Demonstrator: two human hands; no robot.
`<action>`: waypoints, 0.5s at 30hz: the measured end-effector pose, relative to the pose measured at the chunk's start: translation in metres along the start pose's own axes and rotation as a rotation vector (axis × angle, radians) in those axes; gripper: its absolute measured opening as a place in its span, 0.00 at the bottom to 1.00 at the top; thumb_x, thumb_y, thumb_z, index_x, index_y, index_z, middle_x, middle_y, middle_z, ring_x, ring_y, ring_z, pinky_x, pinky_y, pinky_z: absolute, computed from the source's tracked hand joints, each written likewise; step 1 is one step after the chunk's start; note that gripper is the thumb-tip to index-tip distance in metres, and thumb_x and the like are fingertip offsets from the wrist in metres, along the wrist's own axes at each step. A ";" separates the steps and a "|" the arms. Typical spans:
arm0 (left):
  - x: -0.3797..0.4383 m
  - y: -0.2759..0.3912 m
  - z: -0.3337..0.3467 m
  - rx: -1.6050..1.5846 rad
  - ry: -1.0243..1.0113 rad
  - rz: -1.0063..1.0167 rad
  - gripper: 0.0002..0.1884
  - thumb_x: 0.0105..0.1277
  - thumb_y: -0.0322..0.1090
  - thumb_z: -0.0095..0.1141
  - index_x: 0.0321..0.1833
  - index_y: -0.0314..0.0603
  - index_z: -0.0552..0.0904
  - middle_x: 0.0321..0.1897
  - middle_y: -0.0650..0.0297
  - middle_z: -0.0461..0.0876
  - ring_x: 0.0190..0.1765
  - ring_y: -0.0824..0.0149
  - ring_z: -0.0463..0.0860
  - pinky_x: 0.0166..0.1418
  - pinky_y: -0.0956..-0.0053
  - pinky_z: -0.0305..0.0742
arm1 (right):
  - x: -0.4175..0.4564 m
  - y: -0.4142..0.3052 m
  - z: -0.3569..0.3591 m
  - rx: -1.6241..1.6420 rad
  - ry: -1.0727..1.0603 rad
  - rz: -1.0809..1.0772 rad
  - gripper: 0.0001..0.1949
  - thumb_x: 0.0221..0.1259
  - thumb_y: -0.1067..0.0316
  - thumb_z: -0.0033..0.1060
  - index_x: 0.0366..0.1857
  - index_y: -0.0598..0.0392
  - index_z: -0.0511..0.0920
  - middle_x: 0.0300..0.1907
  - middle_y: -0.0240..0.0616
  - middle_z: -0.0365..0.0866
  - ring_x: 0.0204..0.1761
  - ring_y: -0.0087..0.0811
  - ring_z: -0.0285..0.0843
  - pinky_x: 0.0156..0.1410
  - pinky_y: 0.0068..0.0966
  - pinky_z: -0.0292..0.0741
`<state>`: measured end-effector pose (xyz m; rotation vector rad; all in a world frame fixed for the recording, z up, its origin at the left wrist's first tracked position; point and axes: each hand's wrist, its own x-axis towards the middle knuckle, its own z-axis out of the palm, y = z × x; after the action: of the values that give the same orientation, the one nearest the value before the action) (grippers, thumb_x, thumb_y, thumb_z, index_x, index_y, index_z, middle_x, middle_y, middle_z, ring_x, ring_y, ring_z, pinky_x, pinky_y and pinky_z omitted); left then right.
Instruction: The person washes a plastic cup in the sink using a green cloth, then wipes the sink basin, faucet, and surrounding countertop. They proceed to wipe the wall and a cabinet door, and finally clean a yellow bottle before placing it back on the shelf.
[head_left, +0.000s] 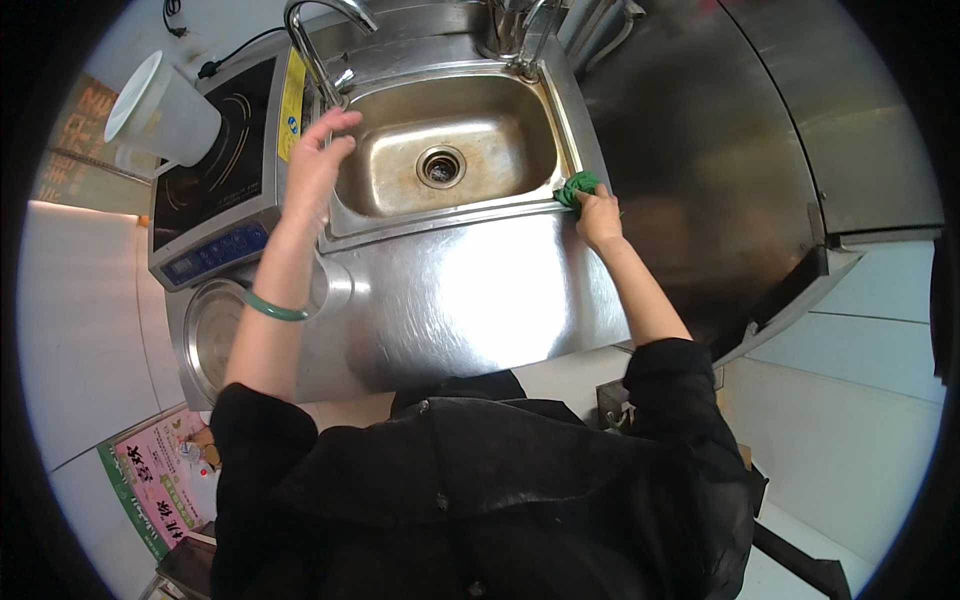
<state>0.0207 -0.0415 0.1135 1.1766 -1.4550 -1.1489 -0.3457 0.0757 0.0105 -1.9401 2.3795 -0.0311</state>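
A bunched green cloth (576, 189) lies under my right hand (600, 217), whose fingers grip it at the near right corner of the stainless steel sink (487, 166). My left hand (319, 154) is raised by the sink's left rim, fingers apart and holding nothing, near the base of the chrome faucet (304, 45). A green bangle (274, 308) circles my left forearm. The basin's drain (441, 167) is visible, and no water is seen running from the spout.
Left of the sink, an induction cooker (217, 161) carries a translucent plastic pitcher (176, 112). A round metal lid (214, 330) and a partly hidden cup-like container (330, 283) sit at the counter's left. A metal pitcher (501, 30) stands behind the sink; a steel cabinet (697, 135) rises at right.
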 end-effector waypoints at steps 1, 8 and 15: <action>-0.014 0.000 0.006 -0.057 -0.019 -0.027 0.15 0.53 0.25 0.50 0.44 0.42 0.81 0.61 0.51 0.65 0.64 0.61 0.63 0.65 0.76 0.53 | -0.005 -0.004 0.007 0.041 0.046 0.055 0.22 0.39 0.79 0.53 0.44 0.47 0.78 0.42 0.45 0.72 0.41 0.45 0.73 0.51 0.33 0.72; -0.087 -0.005 0.025 -0.209 -0.043 -0.180 0.14 0.55 0.24 0.48 0.45 0.39 0.79 0.60 0.53 0.66 0.63 0.62 0.64 0.64 0.75 0.54 | -0.001 -0.092 0.056 -0.017 0.188 0.007 0.08 0.49 0.72 0.49 0.28 0.52 0.81 0.41 0.43 0.72 0.44 0.47 0.67 0.49 0.34 0.69; -0.113 -0.019 0.003 -0.288 -0.001 -0.182 0.14 0.54 0.23 0.46 0.44 0.35 0.78 0.57 0.55 0.69 0.60 0.65 0.66 0.63 0.75 0.55 | -0.004 -0.220 0.045 0.239 0.004 -0.034 0.10 0.48 0.73 0.51 0.33 0.51 0.83 0.50 0.44 0.70 0.54 0.51 0.62 0.53 0.37 0.69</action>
<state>0.0346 0.0685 0.0839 1.1203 -1.1537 -1.4313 -0.1266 0.0361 -0.0212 -1.8691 2.2267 -0.3059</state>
